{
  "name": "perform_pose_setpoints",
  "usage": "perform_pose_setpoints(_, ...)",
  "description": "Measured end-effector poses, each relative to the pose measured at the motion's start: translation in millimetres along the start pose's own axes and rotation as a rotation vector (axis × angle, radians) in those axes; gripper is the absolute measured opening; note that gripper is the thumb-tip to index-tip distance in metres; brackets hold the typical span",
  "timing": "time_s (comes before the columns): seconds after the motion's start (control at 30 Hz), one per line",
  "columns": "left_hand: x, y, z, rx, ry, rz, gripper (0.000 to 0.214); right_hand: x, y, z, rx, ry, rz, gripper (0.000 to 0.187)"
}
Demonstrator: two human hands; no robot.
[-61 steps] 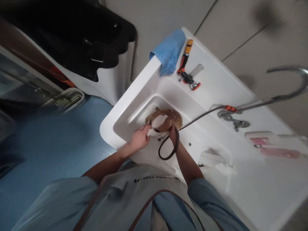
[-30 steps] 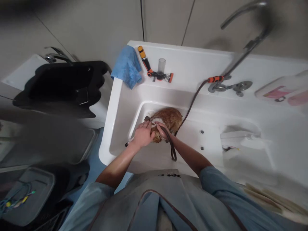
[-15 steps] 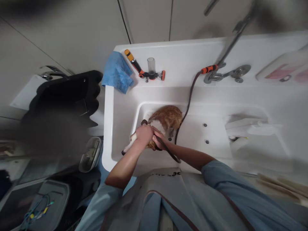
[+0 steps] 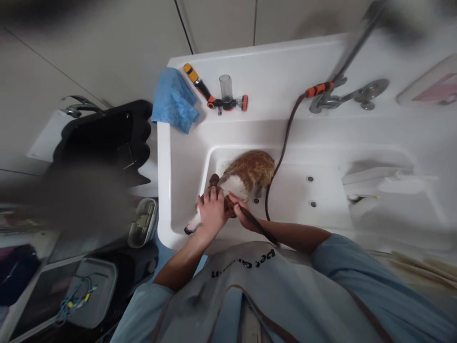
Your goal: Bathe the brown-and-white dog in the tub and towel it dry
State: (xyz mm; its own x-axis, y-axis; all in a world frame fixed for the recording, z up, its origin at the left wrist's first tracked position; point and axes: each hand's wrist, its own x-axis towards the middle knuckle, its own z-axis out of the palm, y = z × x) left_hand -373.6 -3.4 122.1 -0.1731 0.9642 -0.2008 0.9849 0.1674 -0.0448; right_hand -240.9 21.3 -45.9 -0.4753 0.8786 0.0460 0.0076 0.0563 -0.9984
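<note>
A wet brown and white dog [image 4: 252, 166] is in the white bathtub [image 4: 293, 190], its muzzle pointing to the lower left. My left hand [image 4: 213, 207] lies with spread fingers on the dog's head, between its ears. Close beside it, my right hand [image 4: 246, 216] is closed around the end of the dark brown hose [image 4: 260, 227] by the dog's neck and near ear. The hose's tip is partly hidden by my fingers. From my right hand the hose loops under the forearm and runs up behind the dog to the tap.
On the tub's back ledge lie a blue cloth [image 4: 174, 100] and an orange and black spray nozzle [image 4: 214, 100]. A metal mixer tap [image 4: 328, 100] and a pink-labelled bottle [image 4: 428, 90] are at the right. A black basin [image 4: 96, 138] stands left of the tub.
My left hand has gone from curled over the dog's head to spread flat on it. My right hand still holds the hose close by. The view has shifted slightly.
</note>
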Motion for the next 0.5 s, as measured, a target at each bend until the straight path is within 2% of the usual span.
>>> perform_pose_setpoints(0.13,2,-7,3.1,-0.046,0.031,-0.004,0.072,-1,7,7,-0.102,-0.001,-0.112,0.083)
perform_pose_setpoints(0.23,2,-11,5.9,-0.087,0.049,-0.005,0.073,22,20,-1,-0.206,-0.096,-0.233,0.076)
perform_pose_setpoints(0.3,0,-12,8.1,-0.1,0.057,-0.007,0.071,49,31,-11,-0.347,-0.068,-0.21,0.066)
perform_pose_setpoints(0.43,-6,-15,13.9,-0.135,0.094,-0.003,0.071,89,46,-21,-0.569,0.106,-0.109,0.053)
perform_pose_setpoints(0.5,-10,-18,18.2,-0.157,0.118,-0.004,0.074,93,46,-18,-0.563,0.034,-0.168,0.049)
